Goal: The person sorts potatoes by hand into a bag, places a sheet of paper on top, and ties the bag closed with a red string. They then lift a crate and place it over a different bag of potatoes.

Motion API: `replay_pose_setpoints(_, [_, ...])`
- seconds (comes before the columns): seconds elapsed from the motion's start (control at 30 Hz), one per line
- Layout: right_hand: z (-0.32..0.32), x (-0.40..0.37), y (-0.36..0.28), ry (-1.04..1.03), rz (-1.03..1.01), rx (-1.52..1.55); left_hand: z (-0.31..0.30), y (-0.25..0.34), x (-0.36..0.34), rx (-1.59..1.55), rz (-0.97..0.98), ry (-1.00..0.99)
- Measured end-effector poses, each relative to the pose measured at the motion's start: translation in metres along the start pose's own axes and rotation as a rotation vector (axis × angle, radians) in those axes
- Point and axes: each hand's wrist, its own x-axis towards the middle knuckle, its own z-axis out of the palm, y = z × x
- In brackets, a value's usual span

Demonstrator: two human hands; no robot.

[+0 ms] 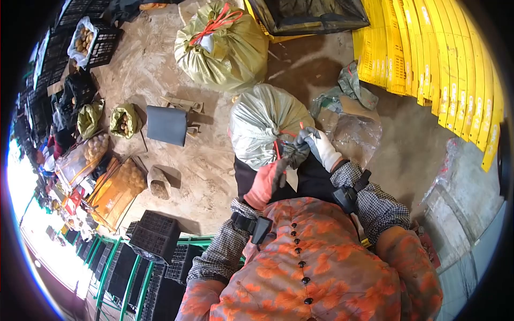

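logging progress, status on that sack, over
Gloved left hand and right hand both clamped on neck of grey sack. Red string at the neck. Nothing blocking; clear plastic bag lies beside it.

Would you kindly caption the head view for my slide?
Left hand and right hand grip the bunched neck of the grey sack beside a red string.

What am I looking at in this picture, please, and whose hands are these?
There is no machine: a person works with gloved hands, filmed by one camera on their head, looking forward and down. The left hand, in a red glove, and the right hand, in a white one, both close their grip on the twisted neck of a grey sack, where a red string shows. On the earth floor lie a tied yellowish sack, yellow crates and an open bag of potatoes.
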Motion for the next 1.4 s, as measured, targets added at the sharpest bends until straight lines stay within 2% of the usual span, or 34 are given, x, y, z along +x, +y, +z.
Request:
replay_pose_setpoints(0.07, [0.027,-0.013,-0.017,-0.104,-0.177,0.007,0.023,-0.006,-0.010,-0.161,0.066,-0.051])
replay_pose_setpoints(0.1, [0.026,-0.011,-0.016,-0.220,-0.145,-0.012,0.028,0.000,-0.015,-0.034,0.058,-0.068])
replay_pose_setpoints(0.13, [0.029,-0.012,-0.014,-0.288,-0.120,0.016,0.029,0.005,-0.021,-0.037,0.059,-0.066])
replay_pose_setpoints(0.2, [0.028,-0.020,-0.015,-0.279,-0.031,-0.324,0.027,0.015,-0.031,0.181,0.063,-0.087])
replay_pose_setpoints(0.23, [0.024,-0.026,-0.013,-0.313,0.014,-0.044,0.035,0.017,-0.034,0.173,0.094,-0.016])
replay_pose_setpoints(0.27, [0.052,-0.048,-0.035,0.082,0.033,0.060,0.034,0.014,-0.034,0.167,0.089,-0.012])
replay_pose_setpoints(0.33, [0.023,-0.021,-0.061,-0.206,-0.175,-0.158,0.032,0.009,-0.028,0.302,0.189,0.051])
replay_pose_setpoints(0.4, [0.034,0.004,-0.092,-0.082,-0.166,-0.359,0.036,0.017,-0.021,0.236,0.147,0.292])
replay_pose_setpoints(0.47, [0.039,0.065,-0.100,0.229,0.026,-0.023,-0.002,0.012,-0.013,0.363,0.359,0.290])
replay_pose_setpoints(0.5, [0.026,0.090,-0.094,0.217,0.067,-0.128,-0.003,0.023,-0.017,0.480,0.311,0.316])
replay_pose_setpoints(0.53, [0.016,0.105,-0.085,0.202,0.103,-0.235,-0.019,0.019,-0.015,0.375,0.324,0.274])
replay_pose_setpoints(0.6, [0.014,0.107,-0.084,0.153,0.149,-0.134,-0.042,0.003,-0.006,0.517,0.500,0.250])
replay_pose_setpoints(0.67, [0.014,0.101,-0.081,0.104,0.194,-0.030,-0.041,0.001,-0.012,0.514,0.453,0.267])
replay_pose_setpoints(0.73, [0.009,0.087,-0.090,0.057,-0.028,-0.388,-0.034,0.004,-0.013,0.507,0.430,0.280])
replay_pose_setpoints(0.8, [0.011,0.057,-0.103,-0.009,-0.059,-0.435,-0.016,0.013,-0.017,0.743,0.410,0.398])
replay_pose_setpoints(0.83, [0.016,0.040,-0.106,-0.037,-0.074,-0.377,-0.013,0.021,-0.018,0.490,0.324,0.297])
replay_pose_setpoints(0.93, [0.018,-0.003,-0.090,-0.028,-0.152,-0.255,-0.003,0.030,-0.021,0.408,0.444,0.190])
replay_pose_setpoints(0.97, [0.016,-0.012,-0.079,-0.021,-0.120,-0.117,0.010,0.037,-0.029,0.405,0.341,0.242])
replay_pose_setpoints(1.0, [0.015,-0.020,-0.069,-0.011,-0.118,0.021,0.015,0.036,-0.032,0.410,0.339,0.240])
replay_pose_setpoints(1.07, [0.021,-0.039,-0.057,0.043,-0.128,0.089,0.023,0.034,-0.033,0.519,0.397,0.225])
replay_pose_setpoints(1.17, [0.027,-0.047,-0.048,-0.048,-0.125,0.064,0.016,0.033,-0.027,0.436,0.397,0.107])
replay_pose_setpoints(1.23, [0.034,-0.047,-0.051,0.003,-0.134,0.030,0.012,0.036,-0.018,0.396,0.395,0.043])
replay_pose_setpoints(1.3, [0.036,-0.044,-0.054,0.074,-0.214,-0.047,0.013,0.043,-0.011,0.994,0.685,0.242])
replay_pose_setpoints(1.33, [0.035,-0.040,-0.058,0.079,-0.215,-0.043,0.013,0.045,-0.011,0.996,0.681,0.237])
replay_pose_setpoints(1.4, [0.034,-0.036,-0.066,0.276,-0.368,-0.087,0.011,0.052,-0.011,0.922,0.558,0.413])
